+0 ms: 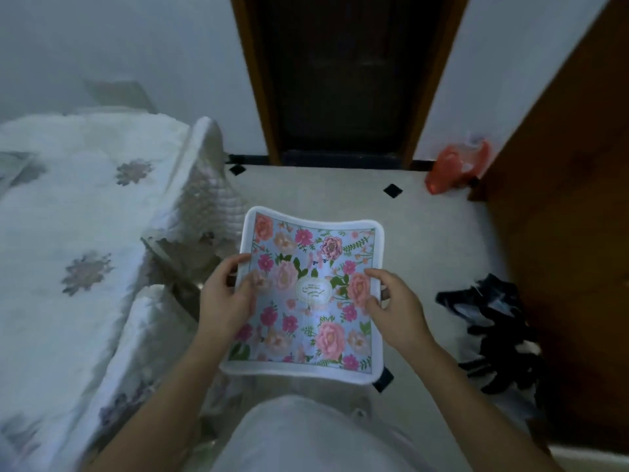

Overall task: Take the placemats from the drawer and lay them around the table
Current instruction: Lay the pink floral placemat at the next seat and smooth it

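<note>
A floral placemat [306, 318] with a white border and pink and red flowers on pale blue is held flat in front of me, above the floor. My left hand [226, 294] grips its left edge, thumb on top. My right hand [394, 304] grips its right edge, thumb over the print. More mats may lie under the top one; I cannot tell. No drawer is in view. The table [85, 212] stands at my left under a white quilted cloth with grey flower motifs.
A dark doorway [340, 80] with a wooden frame lies straight ahead. A wooden door or cabinet [571, 199] stands at the right. An orange plastic bag [456, 168] sits on the floor by it. Dark cloth [493, 332] lies on the pale tiled floor at right.
</note>
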